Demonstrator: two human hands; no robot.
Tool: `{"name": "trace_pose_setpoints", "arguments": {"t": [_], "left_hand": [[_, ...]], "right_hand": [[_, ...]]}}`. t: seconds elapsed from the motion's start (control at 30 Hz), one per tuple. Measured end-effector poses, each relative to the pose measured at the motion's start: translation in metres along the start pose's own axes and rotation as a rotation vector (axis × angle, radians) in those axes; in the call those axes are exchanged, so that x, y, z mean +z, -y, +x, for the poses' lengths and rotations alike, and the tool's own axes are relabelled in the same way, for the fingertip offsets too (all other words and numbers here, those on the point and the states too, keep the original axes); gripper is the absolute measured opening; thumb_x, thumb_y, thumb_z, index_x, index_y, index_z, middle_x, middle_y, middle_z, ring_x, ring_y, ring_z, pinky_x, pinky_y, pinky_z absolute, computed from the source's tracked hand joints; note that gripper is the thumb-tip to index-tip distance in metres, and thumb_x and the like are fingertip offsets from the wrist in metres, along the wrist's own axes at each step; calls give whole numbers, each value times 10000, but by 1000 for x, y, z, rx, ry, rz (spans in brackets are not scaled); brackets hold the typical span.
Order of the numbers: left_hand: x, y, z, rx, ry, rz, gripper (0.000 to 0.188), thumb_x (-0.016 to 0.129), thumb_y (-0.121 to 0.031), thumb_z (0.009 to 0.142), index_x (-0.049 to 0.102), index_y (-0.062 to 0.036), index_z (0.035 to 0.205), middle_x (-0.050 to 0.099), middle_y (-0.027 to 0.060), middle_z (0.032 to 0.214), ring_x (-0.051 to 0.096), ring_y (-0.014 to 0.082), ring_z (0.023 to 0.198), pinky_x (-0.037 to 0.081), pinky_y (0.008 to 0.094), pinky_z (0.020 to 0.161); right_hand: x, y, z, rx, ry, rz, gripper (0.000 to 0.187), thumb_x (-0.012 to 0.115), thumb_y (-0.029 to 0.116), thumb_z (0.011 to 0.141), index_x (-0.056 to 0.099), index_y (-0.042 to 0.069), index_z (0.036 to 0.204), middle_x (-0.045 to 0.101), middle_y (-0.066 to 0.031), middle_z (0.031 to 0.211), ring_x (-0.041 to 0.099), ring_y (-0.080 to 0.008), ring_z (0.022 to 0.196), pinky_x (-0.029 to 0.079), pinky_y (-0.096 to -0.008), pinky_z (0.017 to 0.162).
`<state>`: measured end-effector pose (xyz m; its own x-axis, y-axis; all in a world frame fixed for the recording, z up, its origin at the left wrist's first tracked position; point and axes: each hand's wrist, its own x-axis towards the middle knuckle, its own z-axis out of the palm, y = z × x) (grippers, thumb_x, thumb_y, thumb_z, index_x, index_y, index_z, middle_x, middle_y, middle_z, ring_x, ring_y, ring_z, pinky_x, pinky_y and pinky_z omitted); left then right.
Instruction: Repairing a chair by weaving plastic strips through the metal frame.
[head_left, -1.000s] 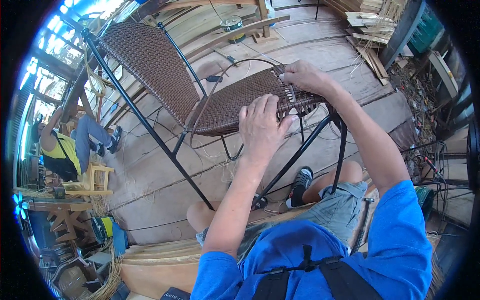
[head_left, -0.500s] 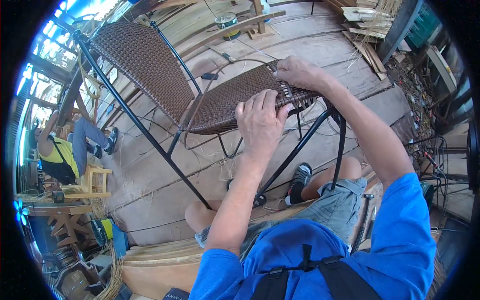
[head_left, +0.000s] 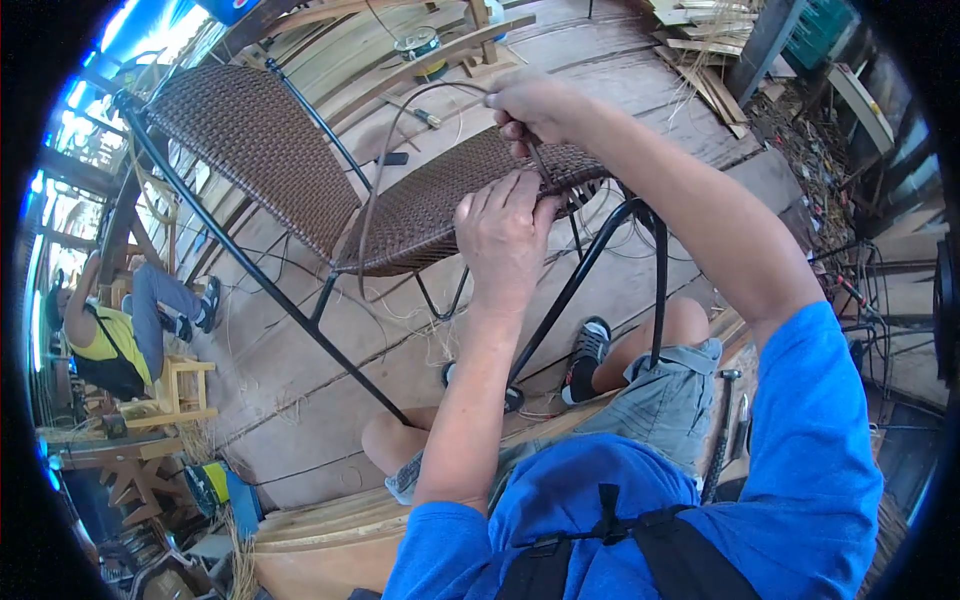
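Note:
A chair with a black metal frame and a brown woven backrest (head_left: 255,160) stands in front of me, its woven seat (head_left: 420,205) reaching toward my hands. My left hand (head_left: 497,235) grips the seat's near edge, fingers on top and thumb alongside. Above that edge my right hand (head_left: 535,110) is closed on a brown weaving strand (head_left: 431,87). A short length runs from the right fist down to the weave beside my left fingertips. The rest arcs left over the seat and hangs past its near side. The strand's exact entry into the weave is hidden.
A person in a yellow shirt (head_left: 95,335) sits at the left near a wooden stool (head_left: 185,390). Beyond the chair lie a dark small object (head_left: 393,158), a handled tool (head_left: 427,118) and a round tin (head_left: 417,43). Wood strips (head_left: 705,85) are piled at far right.
My right hand has lifted from the seat edge and moved up and left, drawing the strand up with it. The left hand stays at the edge. The whole view has shifted slightly.

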<state>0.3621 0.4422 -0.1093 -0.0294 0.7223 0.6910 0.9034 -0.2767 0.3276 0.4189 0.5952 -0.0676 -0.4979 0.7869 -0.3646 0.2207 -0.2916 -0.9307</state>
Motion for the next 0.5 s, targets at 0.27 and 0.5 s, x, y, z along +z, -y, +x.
{"name": "trace_pose_setpoints", "arguments": {"t": [0.27, 0.5], "left_hand": [[1, -1, 0, -19, -43, -36, 253, 702, -150, 659, 608, -45, 869, 635, 86, 873, 590, 245, 796, 416, 356, 710], [4, 2, 2, -27, -43, -59, 219, 697, -145, 669, 619, -49, 849, 640, 89, 850, 598, 250, 779, 430, 356, 716]], "right_hand": [[4, -19, 40, -195, 0, -667, 181, 496, 182, 861, 583, 70, 974, 583, -45, 703, 568, -168, 582, 472, -283, 478], [2, -27, 46, -527, -273, -303, 177, 498, 227, 849, 566, 66, 876, 494, -31, 621, 436, -132, 473, 352, -277, 410]]}}
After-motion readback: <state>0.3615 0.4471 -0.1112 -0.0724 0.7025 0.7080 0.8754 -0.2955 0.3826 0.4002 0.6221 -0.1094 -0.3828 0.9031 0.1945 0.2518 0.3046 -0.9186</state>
